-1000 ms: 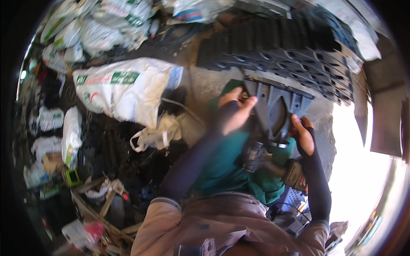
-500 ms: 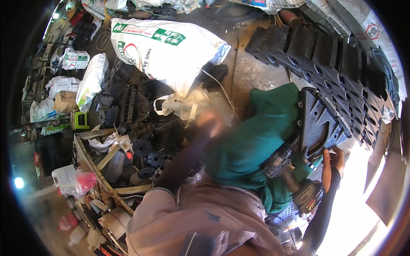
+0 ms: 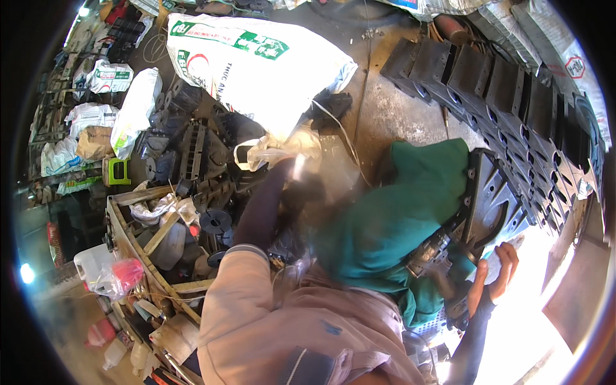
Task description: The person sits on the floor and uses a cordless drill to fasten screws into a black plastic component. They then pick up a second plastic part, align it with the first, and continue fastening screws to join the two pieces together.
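Note:
My right hand (image 3: pixel 495 274), fingers spread, is held up beside the lower edge of a black moulded bracket (image 3: pixel 491 196), with nothing visible in it. The bracket leans next to my knee in green trousers (image 3: pixel 417 186). A black and grey cordless drill (image 3: pixel 431 255) lies between my thigh and the right hand, its lower end in shadow by my wrist. On the other side, my left hand (image 3: pixel 299 168) is smeared by motion at the crumpled clear plastic bag (image 3: pixel 282 149). Its fingers cannot be made out.
Rows of black brackets (image 3: pixel 494 90) stand stacked at the right. A large white sack (image 3: pixel 256 70) lies ahead, with loose black parts (image 3: pixel 192 151) to its left. A wooden crate (image 3: pixel 144 253) of containers and spools sits by my left side.
My left hand has moved left to the plastic bag. My right hand has dropped slightly, and its fingers have come away from the bracket's edge. The whole view has shifted a little.

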The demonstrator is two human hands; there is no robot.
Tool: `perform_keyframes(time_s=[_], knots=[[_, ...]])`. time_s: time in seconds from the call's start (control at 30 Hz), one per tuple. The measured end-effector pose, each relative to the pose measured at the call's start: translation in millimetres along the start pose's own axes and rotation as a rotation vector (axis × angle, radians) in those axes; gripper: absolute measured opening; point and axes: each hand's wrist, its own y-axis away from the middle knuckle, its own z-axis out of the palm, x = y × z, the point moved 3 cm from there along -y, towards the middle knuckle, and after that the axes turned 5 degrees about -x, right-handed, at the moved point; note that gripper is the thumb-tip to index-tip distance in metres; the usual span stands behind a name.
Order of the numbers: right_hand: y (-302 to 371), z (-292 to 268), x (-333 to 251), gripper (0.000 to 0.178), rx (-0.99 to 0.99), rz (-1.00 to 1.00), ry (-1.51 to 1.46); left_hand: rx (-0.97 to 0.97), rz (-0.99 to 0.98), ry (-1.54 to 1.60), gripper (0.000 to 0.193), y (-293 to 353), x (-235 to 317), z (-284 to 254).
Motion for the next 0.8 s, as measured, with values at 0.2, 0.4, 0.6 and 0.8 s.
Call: perform_keyframes(time_s=[0.2, 0.4, 0.6, 0.8], knots=[[40.7, 18.5, -1.2, 0.043, 0.022, 0.081, -0.133, -0.055, -0.044, -0.003, 0.026, -8.4, 7.4, 12.8], [41.3, 23.9, -36.9, 0.038, -0.076, 0.003, 0.015, -0.051, -0.104, 0.055, 0.026, -11.0, 14.4, 20.9], [4.5, 66.9, -62.4, 0.037, -0.155, 0.045, -0.203, -0.017, -0.135, 0.147, 0.026, -10.2, 20.5, 29.1], [-60.8, 86.0, -58.4, 0.036, -0.118, -0.038, -0.261, 0.027, -0.162, 0.224, 0.026, -8.7, 22.8, 30.2]])
